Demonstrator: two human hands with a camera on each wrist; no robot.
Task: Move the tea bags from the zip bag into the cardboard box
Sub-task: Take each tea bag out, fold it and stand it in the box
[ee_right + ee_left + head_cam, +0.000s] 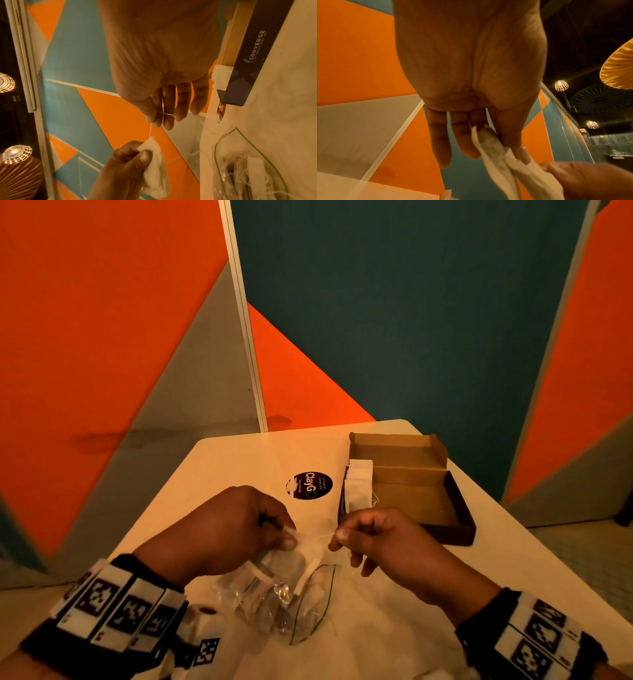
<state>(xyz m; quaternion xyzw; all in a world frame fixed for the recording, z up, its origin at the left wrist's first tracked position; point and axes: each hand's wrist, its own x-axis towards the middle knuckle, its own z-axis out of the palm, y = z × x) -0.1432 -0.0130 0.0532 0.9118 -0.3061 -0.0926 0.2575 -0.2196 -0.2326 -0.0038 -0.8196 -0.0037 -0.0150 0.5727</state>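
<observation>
Between the two hands, one tea bag is pinched by the left hand while the right hand pinches its string, probably to untangle it. Below them lies the zip bag; beyond the right hand waits the cardboard box.

We note one white tea bag held above the clear, green-edged zip bag of more bags lying open on the surface, several white bags upright in the open cardboard box.
</observation>
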